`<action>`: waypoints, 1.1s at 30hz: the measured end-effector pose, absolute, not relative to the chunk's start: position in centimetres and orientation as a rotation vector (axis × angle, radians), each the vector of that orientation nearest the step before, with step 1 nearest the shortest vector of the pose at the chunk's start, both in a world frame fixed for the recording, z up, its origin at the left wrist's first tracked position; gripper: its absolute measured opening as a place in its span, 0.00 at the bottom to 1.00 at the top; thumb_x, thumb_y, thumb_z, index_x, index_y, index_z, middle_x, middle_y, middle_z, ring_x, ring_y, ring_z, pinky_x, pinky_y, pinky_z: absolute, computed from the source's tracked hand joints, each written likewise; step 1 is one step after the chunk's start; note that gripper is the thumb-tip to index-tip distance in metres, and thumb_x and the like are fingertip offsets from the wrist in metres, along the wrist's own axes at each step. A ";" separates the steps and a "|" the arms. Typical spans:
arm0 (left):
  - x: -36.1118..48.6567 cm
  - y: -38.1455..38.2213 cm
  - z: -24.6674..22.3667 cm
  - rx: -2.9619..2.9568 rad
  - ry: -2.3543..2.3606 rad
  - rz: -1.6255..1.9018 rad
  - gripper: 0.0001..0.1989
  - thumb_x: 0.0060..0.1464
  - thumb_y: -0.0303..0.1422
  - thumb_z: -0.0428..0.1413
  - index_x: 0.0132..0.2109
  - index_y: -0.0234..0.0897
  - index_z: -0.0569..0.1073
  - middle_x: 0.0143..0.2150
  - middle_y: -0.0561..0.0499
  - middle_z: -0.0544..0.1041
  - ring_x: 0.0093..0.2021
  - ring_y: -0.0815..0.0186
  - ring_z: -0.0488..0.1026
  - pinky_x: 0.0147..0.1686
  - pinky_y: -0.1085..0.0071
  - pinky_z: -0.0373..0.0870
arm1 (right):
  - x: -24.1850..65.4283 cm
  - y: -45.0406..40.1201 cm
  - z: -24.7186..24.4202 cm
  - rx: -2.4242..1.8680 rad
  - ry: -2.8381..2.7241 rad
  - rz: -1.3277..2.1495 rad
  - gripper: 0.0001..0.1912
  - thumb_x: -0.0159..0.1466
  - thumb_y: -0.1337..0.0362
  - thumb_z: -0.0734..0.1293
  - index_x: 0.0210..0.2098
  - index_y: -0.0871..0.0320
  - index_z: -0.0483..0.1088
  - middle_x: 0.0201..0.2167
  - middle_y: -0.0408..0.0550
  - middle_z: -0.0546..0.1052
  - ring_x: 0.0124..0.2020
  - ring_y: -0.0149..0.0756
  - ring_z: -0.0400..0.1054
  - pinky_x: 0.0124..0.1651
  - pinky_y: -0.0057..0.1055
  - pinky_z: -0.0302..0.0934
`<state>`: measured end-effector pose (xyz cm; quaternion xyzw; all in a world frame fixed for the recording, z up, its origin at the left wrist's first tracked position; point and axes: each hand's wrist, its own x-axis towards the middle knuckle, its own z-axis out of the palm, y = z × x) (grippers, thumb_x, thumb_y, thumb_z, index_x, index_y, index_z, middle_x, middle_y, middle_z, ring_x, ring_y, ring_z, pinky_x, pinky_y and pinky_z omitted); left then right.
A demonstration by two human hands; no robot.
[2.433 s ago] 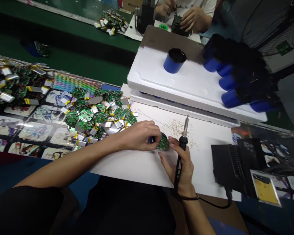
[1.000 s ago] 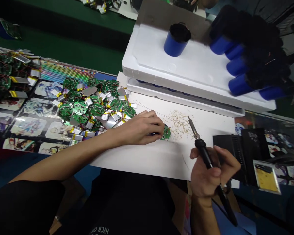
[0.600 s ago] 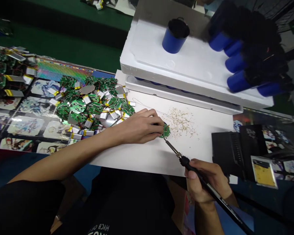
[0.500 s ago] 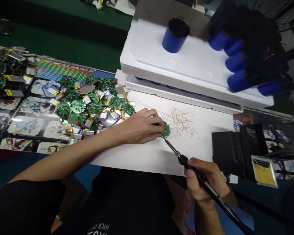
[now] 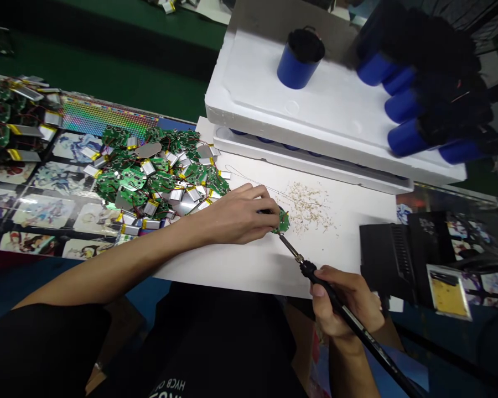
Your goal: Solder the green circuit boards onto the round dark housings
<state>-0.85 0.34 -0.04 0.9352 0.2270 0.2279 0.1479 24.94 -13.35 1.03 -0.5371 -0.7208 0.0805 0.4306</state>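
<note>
My left hand (image 5: 249, 215) is closed over a green circuit board (image 5: 283, 222), whose right edge shows past the fingertips; the rest is hidden under the hand. My right hand (image 5: 346, 304) grips a black soldering iron (image 5: 332, 296) like a pen, with its metal tip up at the lower edge of the board. Whether the tip touches the board I cannot tell. Both hands are over a white sheet (image 5: 232, 265). Left of my left hand lies a heap of green circuit boards (image 5: 133, 179) with silver battery cells (image 5: 176, 195) wired to them.
White foam trays (image 5: 253, 119) stand behind the sheet, bearing several blue cylinders (image 5: 296, 69) with black tops. Tan crumbs (image 5: 309, 204) and a thin wire (image 5: 253, 179) lie on the sheet. At right are a black box (image 5: 382, 260) and a yellow sponge tray (image 5: 448, 293).
The soldering iron and my right hand have shifted very slightly left, with the tip still near the board's lower edge. My left hand keeps its hold on the circuit board.
</note>
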 end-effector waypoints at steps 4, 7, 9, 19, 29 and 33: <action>-0.9 0.3 0.0 2.670 0.646 0.671 0.07 0.73 0.31 0.56 0.46 0.42 0.80 0.51 0.48 0.82 0.52 0.58 0.72 0.46 0.63 0.64 | 24.9 -13.3 0.9 -1.327 -1.811 0.202 0.05 0.65 0.63 0.72 0.42 0.53 0.78 0.29 0.42 0.84 0.25 0.37 0.79 0.29 0.31 0.77; -0.9 0.3 0.0 2.670 0.650 0.680 0.07 0.72 0.31 0.56 0.46 0.42 0.80 0.51 0.48 0.82 0.52 0.58 0.72 0.45 0.63 0.64 | 25.0 -13.3 0.9 -1.327 -1.834 0.186 0.05 0.65 0.63 0.72 0.42 0.52 0.77 0.29 0.42 0.84 0.26 0.38 0.79 0.30 0.32 0.78; -0.8 0.3 -0.1 2.684 0.656 0.677 0.07 0.72 0.31 0.56 0.46 0.42 0.80 0.51 0.48 0.82 0.51 0.58 0.72 0.45 0.63 0.64 | 25.0 -13.2 0.9 -1.315 -1.860 0.164 0.05 0.65 0.63 0.72 0.42 0.52 0.77 0.29 0.42 0.83 0.26 0.38 0.79 0.30 0.33 0.78; -0.7 0.1 0.1 2.736 0.689 0.625 0.09 0.74 0.31 0.53 0.46 0.41 0.79 0.53 0.49 0.83 0.51 0.58 0.72 0.46 0.61 0.64 | 24.8 -12.1 1.2 -1.096 -2.032 0.171 0.10 0.62 0.70 0.70 0.43 0.54 0.75 0.24 0.39 0.76 0.22 0.35 0.74 0.21 0.31 0.68; -0.4 -0.1 -0.5 2.741 0.706 0.715 0.08 0.72 0.30 0.54 0.44 0.39 0.78 0.50 0.49 0.82 0.49 0.58 0.72 0.44 0.61 0.64 | 24.8 -12.0 1.4 -1.093 -2.057 0.184 0.11 0.61 0.72 0.69 0.42 0.55 0.74 0.24 0.40 0.75 0.22 0.34 0.72 0.23 0.31 0.68; -0.4 -0.1 -0.5 2.747 0.712 0.708 0.08 0.72 0.30 0.54 0.44 0.39 0.78 0.50 0.49 0.82 0.49 0.58 0.72 0.44 0.61 0.64 | 24.7 -11.9 1.5 -1.111 -2.039 0.191 0.09 0.62 0.71 0.69 0.41 0.55 0.75 0.24 0.40 0.75 0.22 0.34 0.72 0.23 0.31 0.67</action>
